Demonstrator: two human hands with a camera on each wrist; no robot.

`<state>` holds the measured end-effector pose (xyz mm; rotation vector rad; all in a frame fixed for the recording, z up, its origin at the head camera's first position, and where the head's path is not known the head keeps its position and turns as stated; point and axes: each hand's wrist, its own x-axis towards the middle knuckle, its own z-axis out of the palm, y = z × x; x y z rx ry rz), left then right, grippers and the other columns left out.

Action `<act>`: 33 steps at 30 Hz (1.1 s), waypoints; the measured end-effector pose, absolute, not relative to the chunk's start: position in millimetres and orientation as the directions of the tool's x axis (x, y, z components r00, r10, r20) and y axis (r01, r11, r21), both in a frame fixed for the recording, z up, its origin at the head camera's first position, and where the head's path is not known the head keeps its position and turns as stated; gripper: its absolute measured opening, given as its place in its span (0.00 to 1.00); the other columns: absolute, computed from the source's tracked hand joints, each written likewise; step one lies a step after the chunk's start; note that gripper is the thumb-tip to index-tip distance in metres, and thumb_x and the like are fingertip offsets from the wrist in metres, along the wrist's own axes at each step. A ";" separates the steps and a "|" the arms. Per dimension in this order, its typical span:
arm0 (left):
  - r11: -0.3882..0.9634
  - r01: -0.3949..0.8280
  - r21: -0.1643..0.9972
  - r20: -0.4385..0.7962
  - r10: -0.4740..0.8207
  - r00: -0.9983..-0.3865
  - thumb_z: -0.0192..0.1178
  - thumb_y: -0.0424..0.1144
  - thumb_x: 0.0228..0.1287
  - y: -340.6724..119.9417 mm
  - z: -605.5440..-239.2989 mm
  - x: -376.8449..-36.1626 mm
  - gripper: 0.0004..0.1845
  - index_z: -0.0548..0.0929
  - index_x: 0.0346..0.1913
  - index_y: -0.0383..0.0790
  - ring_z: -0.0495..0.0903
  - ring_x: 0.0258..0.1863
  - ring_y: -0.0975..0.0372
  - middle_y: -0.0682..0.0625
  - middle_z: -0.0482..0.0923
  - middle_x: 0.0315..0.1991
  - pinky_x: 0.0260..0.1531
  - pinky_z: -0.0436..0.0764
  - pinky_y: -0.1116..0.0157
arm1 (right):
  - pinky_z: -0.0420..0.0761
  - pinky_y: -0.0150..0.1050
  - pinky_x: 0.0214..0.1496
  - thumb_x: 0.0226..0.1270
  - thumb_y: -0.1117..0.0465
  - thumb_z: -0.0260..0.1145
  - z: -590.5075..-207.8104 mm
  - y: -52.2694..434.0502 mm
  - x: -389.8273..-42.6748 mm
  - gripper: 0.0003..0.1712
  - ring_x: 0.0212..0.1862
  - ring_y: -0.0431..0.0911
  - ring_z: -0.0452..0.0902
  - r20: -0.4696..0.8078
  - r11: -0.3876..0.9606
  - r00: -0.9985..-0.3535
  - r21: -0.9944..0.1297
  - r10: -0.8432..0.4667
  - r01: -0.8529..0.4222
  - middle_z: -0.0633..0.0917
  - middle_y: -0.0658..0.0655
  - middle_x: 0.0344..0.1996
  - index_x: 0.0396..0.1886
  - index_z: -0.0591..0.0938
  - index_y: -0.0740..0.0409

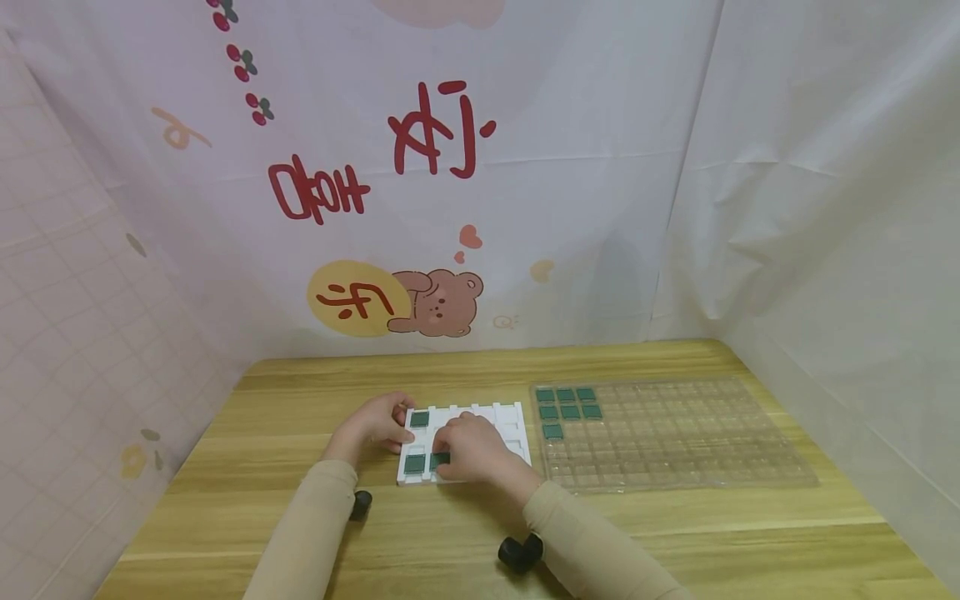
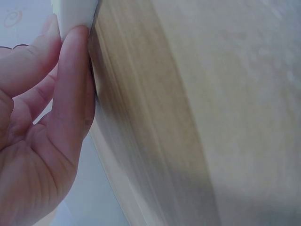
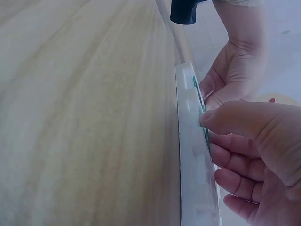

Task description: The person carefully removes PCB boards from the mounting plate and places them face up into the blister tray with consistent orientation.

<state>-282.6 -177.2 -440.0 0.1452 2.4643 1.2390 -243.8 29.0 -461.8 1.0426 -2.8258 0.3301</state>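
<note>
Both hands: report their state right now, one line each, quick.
Left hand: closed, pinching the left edge of the white tray between thumb and fingers.
Right hand: closed, pinching a green square at the tray's near side.

R grip (image 1: 474, 447) hides pt of green sq (image 1: 438, 461) — white tray (image 1: 512, 417) too.

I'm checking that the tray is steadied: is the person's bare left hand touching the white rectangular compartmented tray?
Touching. The left wrist view shows it: the left hand pinches the edge of the white tray, with no gap between them.
</note>
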 end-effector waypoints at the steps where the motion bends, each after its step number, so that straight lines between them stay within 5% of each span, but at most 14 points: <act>1: 0.607 -0.077 0.791 -0.285 0.255 -0.924 0.69 0.21 0.54 -177.0 -439.9 -282.5 0.27 0.75 0.58 0.33 0.74 0.31 0.56 0.39 0.70 0.38 0.28 0.86 0.62 | 0.70 0.32 0.33 0.51 0.49 0.76 -461.9 29.3 -243.7 0.09 0.33 0.38 0.69 0.184 0.738 -0.757 -0.170 -0.627 -0.653 0.79 0.39 0.27 0.33 0.88 0.43; 33: 0.608 -0.067 0.791 -0.277 0.258 -0.926 0.69 0.20 0.53 -176.8 -441.1 -282.3 0.26 0.76 0.56 0.34 0.75 0.33 0.56 0.39 0.70 0.38 0.28 0.86 0.61 | 0.76 0.40 0.49 0.57 0.53 0.74 -429.7 45.9 -228.5 0.13 0.46 0.44 0.74 0.400 0.633 -0.744 -0.395 -0.535 -0.667 0.84 0.44 0.38 0.42 0.86 0.48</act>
